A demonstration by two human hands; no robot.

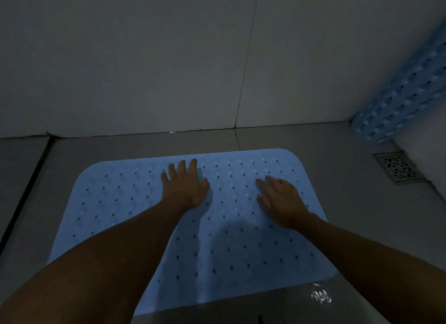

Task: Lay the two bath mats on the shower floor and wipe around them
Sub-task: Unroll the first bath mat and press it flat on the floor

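A light blue bath mat (231, 246) with rows of small holes lies flat on the grey shower floor (362, 178). My left hand (184, 184) presses on its far middle with fingers spread and straight. My right hand (281, 199) lies flat on the mat further right, fingers pointing left and away. A second blue mat (400, 96), rolled up, leans against the wall in the far right corner.
A square metal floor drain (399, 168) sits at the right, just below the rolled mat. Grey tiled walls (144, 58) close the far side. A dark groove (26, 193) runs along the floor at the left. A wet glint (321, 296) shows near the mat's front right corner.
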